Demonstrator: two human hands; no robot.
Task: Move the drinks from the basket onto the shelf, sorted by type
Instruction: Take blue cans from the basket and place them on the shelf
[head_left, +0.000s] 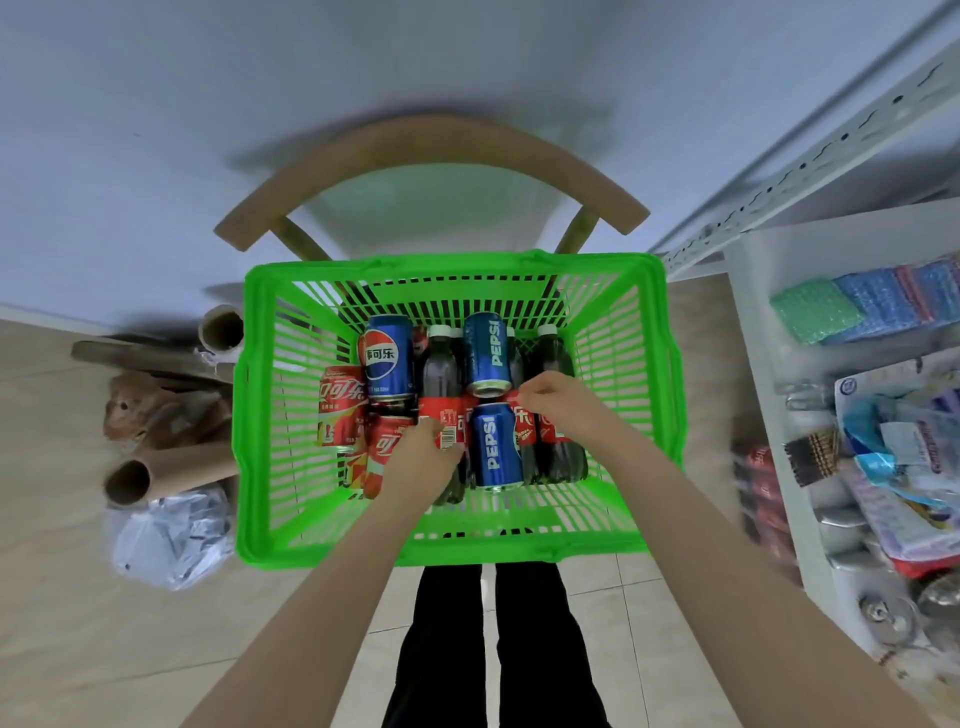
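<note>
A green plastic basket (457, 540) sits on a wooden chair and holds blue Pepsi cans (387, 358), red Coca-Cola cans (340, 405) and dark cola bottles (440, 366) with red labels. My left hand (423, 449) is down inside the basket, fingers curled round a red-labelled cola bottle lying there. My right hand (563, 405) reaches in from the right, its fingers curled on another cola bottle (561, 457) beside a Pepsi can (493, 447). The white shelf (753, 332) stands at the right.
The wooden chair's curved back (431, 150) rises behind the basket. Cardboard tubes (166, 470) and a crumpled plastic bag (166, 535) lie on the floor at the left. The shelf holds sponges (872, 306), packets and some cans. My legs stand below the basket.
</note>
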